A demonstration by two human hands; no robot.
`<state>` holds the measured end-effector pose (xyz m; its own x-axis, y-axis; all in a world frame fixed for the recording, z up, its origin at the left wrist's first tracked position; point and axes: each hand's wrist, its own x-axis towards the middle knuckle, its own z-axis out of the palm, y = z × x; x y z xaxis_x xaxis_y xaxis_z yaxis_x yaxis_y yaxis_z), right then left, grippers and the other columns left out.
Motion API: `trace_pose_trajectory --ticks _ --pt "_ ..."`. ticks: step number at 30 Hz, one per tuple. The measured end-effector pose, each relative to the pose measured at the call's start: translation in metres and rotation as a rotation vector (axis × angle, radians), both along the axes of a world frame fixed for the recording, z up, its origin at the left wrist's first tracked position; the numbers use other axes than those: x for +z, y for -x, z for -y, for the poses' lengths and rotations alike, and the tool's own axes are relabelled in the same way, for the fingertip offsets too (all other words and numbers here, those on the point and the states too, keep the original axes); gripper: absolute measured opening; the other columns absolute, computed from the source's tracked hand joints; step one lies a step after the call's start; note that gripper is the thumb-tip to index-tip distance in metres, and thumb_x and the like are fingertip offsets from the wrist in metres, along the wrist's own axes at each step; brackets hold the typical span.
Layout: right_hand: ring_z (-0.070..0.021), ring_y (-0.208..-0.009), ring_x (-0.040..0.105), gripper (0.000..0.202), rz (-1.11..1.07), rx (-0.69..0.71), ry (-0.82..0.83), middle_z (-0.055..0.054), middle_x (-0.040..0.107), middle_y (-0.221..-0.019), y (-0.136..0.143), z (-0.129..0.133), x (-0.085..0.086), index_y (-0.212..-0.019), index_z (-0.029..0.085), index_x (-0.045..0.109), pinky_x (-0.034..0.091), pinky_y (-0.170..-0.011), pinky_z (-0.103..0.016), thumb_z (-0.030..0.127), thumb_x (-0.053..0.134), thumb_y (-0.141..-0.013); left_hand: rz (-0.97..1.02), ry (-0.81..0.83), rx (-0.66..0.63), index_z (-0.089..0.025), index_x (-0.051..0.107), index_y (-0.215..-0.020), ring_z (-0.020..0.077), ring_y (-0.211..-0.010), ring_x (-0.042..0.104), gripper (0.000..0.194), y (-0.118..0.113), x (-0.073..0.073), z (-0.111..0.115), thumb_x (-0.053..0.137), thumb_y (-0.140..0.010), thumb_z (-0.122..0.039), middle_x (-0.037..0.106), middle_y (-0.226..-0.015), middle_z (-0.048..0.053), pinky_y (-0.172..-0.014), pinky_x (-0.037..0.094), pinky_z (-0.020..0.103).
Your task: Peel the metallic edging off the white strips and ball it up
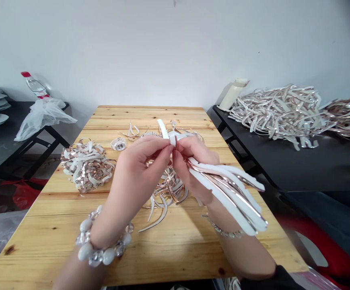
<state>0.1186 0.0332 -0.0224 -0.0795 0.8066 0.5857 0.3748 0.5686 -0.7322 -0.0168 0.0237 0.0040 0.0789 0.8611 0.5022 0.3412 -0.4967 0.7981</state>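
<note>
I see the left hand pinch a white strip beside the right hand, whose closed fingers hold shiny strips pointing to the table's near right corner.

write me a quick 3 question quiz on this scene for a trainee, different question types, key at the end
1. Multiple choice: on which of the person's own sides is the bracelet of chunky round white and clear beads worn?
a) left
b) right
c) both

2. True or false: the tangled heap of white and shiny metallic strips at the picture's right lies on a black tabletop.

3. Short answer: what fans out from the grip of the right hand?

Key:
1. a
2. True
3. A bundle of flat white and shiny rose-gold strips
</note>
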Motion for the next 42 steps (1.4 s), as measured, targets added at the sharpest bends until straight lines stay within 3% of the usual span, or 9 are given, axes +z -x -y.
trace_pose_trajectory --ticks 4,8,13,18,22,29,35,38,42 --pt "-0.0084 -0.046 0.043 0.009 0.125 -0.091 -0.134 0.002 0.057 -0.058 0.004 0.003 0.005 -0.079 0.016 0.060 0.036 -0.047 -0.025 0.016 0.053 -0.084 0.018 -0.066 0.021 -0.019 0.068 -0.079 0.0146 -0.081 0.062 0.017 -0.006 -0.002 0.002 0.054 -0.086 -0.012 0.068 -0.087 0.003 -0.075 0.050 0.026" --pt "-0.0084 -0.045 0.038 0.010 0.153 -0.102 -0.212 0.003 0.052 -0.054 0.005 0.003 0.005 -0.080 0.015 0.062 0.034 -0.044 -0.025 0.013 0.052 -0.083 0.040 -0.060 -0.001 -0.019 0.068 -0.079 0.0147 -0.082 0.062 0.017 -0.007 -0.002 0.001 0.054 -0.087 -0.013 0.068 -0.087 0.003 -0.076 0.050 0.027" --pt "-0.0083 -0.047 0.034 0.014 0.128 -0.081 -0.234 0.005 0.044 -0.055 0.004 0.001 0.004 -0.072 0.019 0.054 0.031 -0.044 -0.025 0.009 0.052 -0.082 0.108 0.027 -0.041 -0.019 0.067 -0.076 0.0145 -0.079 0.061 0.015 -0.006 -0.002 0.002 0.056 -0.086 -0.016 0.067 -0.084 0.003 -0.068 0.050 0.026" --pt "-0.0080 -0.054 0.034 0.028 0.043 0.014 -0.220 0.005 0.040 -0.059 0.002 0.001 -0.004 -0.060 0.019 0.040 0.031 -0.048 -0.023 0.001 0.059 -0.071 0.233 0.090 -0.019 -0.019 0.066 -0.075 0.0157 -0.080 0.061 0.015 -0.012 -0.006 0.004 0.055 -0.085 -0.015 0.065 -0.082 0.003 -0.072 0.049 0.029" --pt "-0.0084 -0.055 0.035 0.027 0.030 -0.002 -0.181 0.005 0.040 -0.059 0.005 0.003 -0.009 -0.061 0.019 0.040 0.030 -0.049 -0.024 0.003 0.057 -0.074 0.312 0.061 0.026 -0.020 0.062 -0.071 0.0136 -0.077 0.056 0.018 -0.020 -0.012 0.003 0.053 -0.083 -0.010 0.060 -0.077 0.001 -0.071 0.046 0.028" --pt "-0.0081 -0.054 0.040 0.024 0.016 -0.100 -0.246 0.004 0.042 -0.060 0.012 0.006 -0.014 -0.063 0.020 0.046 0.034 -0.050 -0.023 0.011 0.058 -0.083 0.568 0.090 -0.034 -0.021 0.061 -0.071 0.0120 -0.077 0.055 0.016 -0.026 -0.022 0.003 0.054 -0.083 -0.012 0.058 -0.077 0.000 -0.071 0.046 0.025" --pt "-0.0127 -0.054 0.051 0.006 0.014 -0.272 -0.288 0.000 0.060 -0.068 0.021 0.007 -0.019 -0.081 0.025 0.061 0.040 -0.051 -0.028 0.022 0.059 -0.086 0.675 0.227 -0.090 -0.020 0.065 -0.076 0.0123 -0.082 0.061 0.013 -0.024 -0.022 0.000 0.056 -0.085 -0.020 0.066 -0.084 0.002 -0.077 0.051 0.025" --pt "-0.0127 -0.055 0.055 0.009 0.011 -0.264 -0.297 0.000 0.065 -0.073 0.022 0.008 -0.017 -0.088 0.025 0.062 0.042 -0.052 -0.027 0.018 0.057 -0.086 0.698 0.275 -0.090 -0.020 0.065 -0.075 0.0131 -0.082 0.063 0.013 -0.023 -0.022 -0.002 0.055 -0.084 -0.021 0.068 -0.087 0.002 -0.075 0.053 0.024" --pt "-0.0119 -0.050 0.053 0.009 0.029 -0.269 -0.204 0.001 0.063 -0.065 0.022 0.012 -0.009 -0.083 0.024 0.060 0.041 -0.049 -0.027 0.018 0.054 -0.087 0.692 0.301 -0.101 -0.019 0.064 -0.072 0.0114 -0.074 0.061 0.016 -0.020 -0.021 -0.005 0.054 -0.084 -0.022 0.066 -0.081 0.001 -0.066 0.052 0.021"
